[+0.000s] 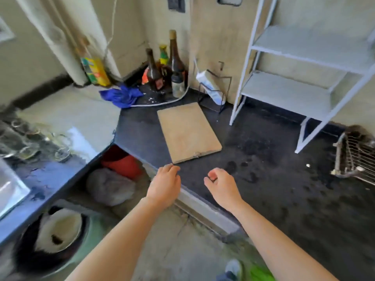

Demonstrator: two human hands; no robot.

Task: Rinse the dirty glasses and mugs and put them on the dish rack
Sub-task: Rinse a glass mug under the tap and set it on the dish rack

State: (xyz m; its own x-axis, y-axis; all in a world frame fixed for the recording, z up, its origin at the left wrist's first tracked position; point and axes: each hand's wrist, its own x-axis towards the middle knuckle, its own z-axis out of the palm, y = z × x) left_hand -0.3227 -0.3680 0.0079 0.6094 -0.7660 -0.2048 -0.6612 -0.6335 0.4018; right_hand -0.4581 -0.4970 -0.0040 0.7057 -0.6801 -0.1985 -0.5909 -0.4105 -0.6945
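Dark countertop (274, 179): wooden cutting board (187, 131), glasses (34, 142) far left, wire dish rack (354, 159) far right. Our left hand (165, 184) and right hand (222, 186) hover empty, fingers loosely curled.

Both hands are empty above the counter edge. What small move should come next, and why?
Probably reach the left hand toward the glasses grouped at far left beside the sink. Neither it nor the right hand holds anything, and the wire dish rack at right looks empty.
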